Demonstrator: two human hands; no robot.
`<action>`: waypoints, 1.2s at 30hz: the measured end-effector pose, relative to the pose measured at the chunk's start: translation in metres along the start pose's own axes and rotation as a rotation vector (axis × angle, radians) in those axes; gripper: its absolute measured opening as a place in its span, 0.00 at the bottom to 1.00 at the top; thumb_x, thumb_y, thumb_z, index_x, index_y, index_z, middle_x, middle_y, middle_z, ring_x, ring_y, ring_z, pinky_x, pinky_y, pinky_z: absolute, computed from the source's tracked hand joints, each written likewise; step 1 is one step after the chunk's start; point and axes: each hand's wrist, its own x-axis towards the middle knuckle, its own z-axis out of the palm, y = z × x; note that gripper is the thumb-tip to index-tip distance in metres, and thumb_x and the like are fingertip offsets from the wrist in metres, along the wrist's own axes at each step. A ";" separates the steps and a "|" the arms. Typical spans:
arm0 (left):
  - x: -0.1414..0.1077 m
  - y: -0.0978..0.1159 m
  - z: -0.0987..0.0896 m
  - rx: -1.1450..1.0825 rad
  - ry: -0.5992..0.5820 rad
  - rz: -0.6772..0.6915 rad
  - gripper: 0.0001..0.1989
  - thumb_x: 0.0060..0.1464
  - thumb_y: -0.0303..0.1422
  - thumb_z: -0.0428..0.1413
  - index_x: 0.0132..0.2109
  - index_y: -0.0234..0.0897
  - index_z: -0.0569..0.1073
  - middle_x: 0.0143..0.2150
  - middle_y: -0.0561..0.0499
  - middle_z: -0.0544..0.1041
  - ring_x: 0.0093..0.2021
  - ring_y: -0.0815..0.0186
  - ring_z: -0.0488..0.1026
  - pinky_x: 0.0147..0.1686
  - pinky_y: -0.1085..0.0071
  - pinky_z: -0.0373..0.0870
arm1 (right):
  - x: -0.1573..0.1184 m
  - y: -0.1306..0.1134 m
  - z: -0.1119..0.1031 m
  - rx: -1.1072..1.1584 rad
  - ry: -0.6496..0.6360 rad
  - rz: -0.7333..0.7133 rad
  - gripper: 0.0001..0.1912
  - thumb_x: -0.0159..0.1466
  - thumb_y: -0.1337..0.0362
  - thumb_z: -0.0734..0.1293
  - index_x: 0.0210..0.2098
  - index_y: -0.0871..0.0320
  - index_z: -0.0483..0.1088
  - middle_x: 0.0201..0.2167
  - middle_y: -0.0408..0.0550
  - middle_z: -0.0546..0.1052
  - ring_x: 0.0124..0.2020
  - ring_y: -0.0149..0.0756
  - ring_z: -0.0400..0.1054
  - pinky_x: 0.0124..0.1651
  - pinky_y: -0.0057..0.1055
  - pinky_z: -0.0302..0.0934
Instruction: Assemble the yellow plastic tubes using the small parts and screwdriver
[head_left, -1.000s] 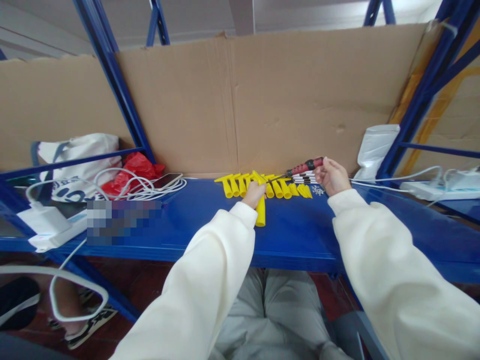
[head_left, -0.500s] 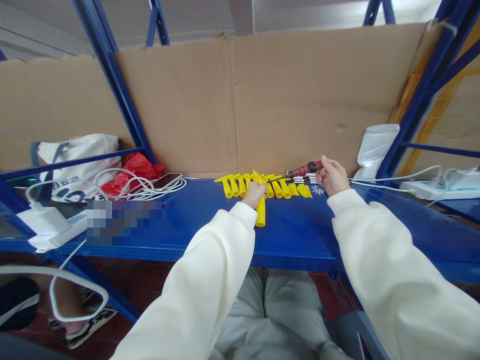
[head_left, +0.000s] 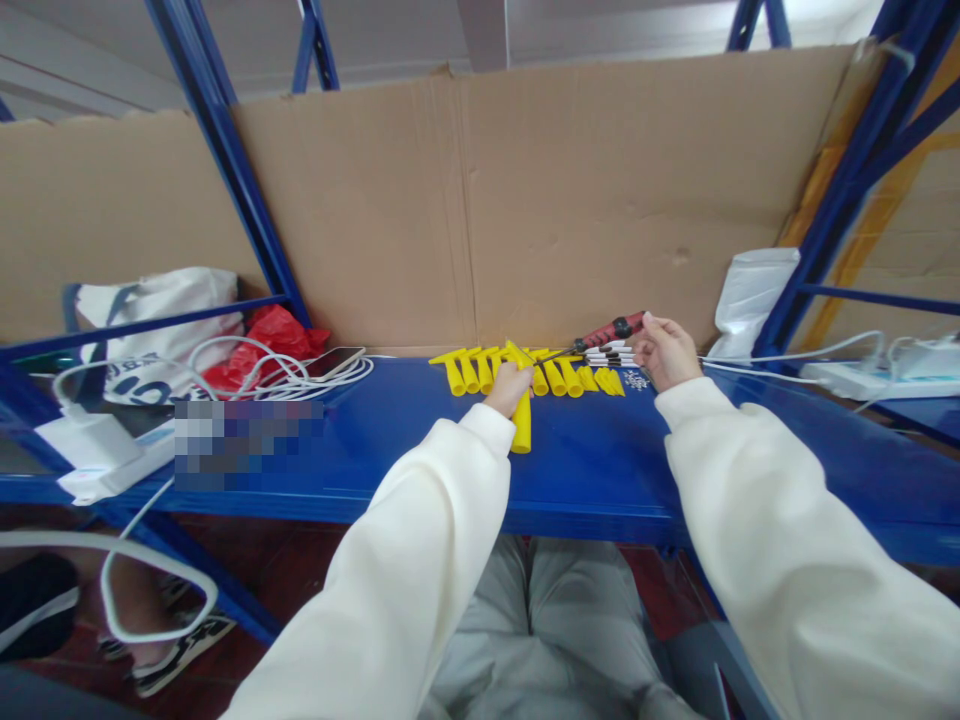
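Observation:
My left hand [head_left: 511, 388] is closed round a yellow tube-shaped piece [head_left: 521, 436] with a pointed top, its wide round end toward me. My right hand [head_left: 671, 352] pinches the butt end of a screwdriver [head_left: 600, 335] with a red and black handle. Its dark shaft slants down to the left and reaches the yellow piece by my left hand. Whether the tip sits in the piece or only touches it, I cannot tell. Behind my left hand lies a row of several similar yellow pieces [head_left: 556, 378], with smaller yellow parts [head_left: 609, 381] at its right end.
White sticks [head_left: 611, 357] with dark bands lie under the screwdriver handle. The blue shelf [head_left: 420, 460] is backed by cardboard [head_left: 360, 200]. Left are white cables [head_left: 262, 378], a red plastic bag [head_left: 262, 340] and a power strip [head_left: 112, 480]; right, a white pouch [head_left: 754, 300].
The screwdriver handle shows a different side, as if turned slightly in my right fingers. My left hand and the yellow piece have stayed in place.

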 end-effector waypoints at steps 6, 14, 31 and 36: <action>0.000 0.000 0.000 -0.006 -0.014 -0.002 0.18 0.53 0.17 0.50 0.20 0.38 0.61 0.14 0.58 0.60 0.15 0.73 0.60 0.22 0.73 0.58 | 0.002 0.003 -0.002 -0.016 -0.023 0.011 0.25 0.49 0.48 0.77 0.25 0.54 0.59 0.12 0.32 0.60 0.12 0.25 0.56 0.13 0.21 0.50; 0.001 -0.001 0.000 -0.014 -0.017 -0.011 0.18 0.53 0.17 0.50 0.20 0.38 0.61 0.14 0.58 0.61 0.15 0.72 0.60 0.23 0.73 0.59 | -0.004 -0.004 0.000 -0.009 -0.072 0.061 0.14 0.57 0.58 0.73 0.29 0.55 0.63 0.17 0.36 0.67 0.15 0.25 0.60 0.16 0.20 0.53; 0.003 -0.003 -0.001 0.006 -0.018 0.001 0.18 0.53 0.18 0.50 0.19 0.39 0.61 0.14 0.57 0.60 0.15 0.71 0.61 0.23 0.72 0.59 | -0.004 -0.003 0.002 -0.049 0.004 0.043 0.24 0.51 0.51 0.76 0.26 0.55 0.58 0.13 0.32 0.61 0.12 0.23 0.55 0.14 0.22 0.48; 0.002 -0.001 -0.001 0.029 -0.022 -0.016 0.16 0.53 0.18 0.50 0.21 0.38 0.63 0.14 0.57 0.61 0.17 0.70 0.63 0.24 0.72 0.62 | -0.003 -0.001 0.001 -0.053 0.037 0.036 0.19 0.53 0.55 0.74 0.27 0.54 0.59 0.11 0.31 0.59 0.11 0.25 0.55 0.14 0.23 0.47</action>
